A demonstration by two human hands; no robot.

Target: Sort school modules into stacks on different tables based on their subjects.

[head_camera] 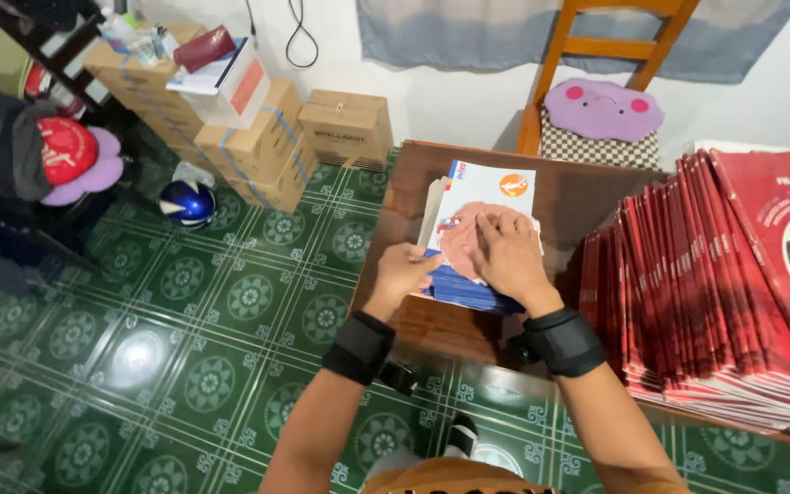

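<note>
Both hands square a stack of booklets (479, 240) on the worktop (587, 197).

Left hand (404, 273) cups the stack's left edge, fingers curled; right hand (507, 256) presses flat on top, steadying it beside red books (715, 284).

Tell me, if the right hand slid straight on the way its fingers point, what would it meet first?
The right hand lies flat on the blue-and-white stack of booklets, its fingers pointing away and slightly left. Going on, it would cross the top cover, then probably bare brown table; the cardboard boxes sit lower, beyond the edge.
</note>
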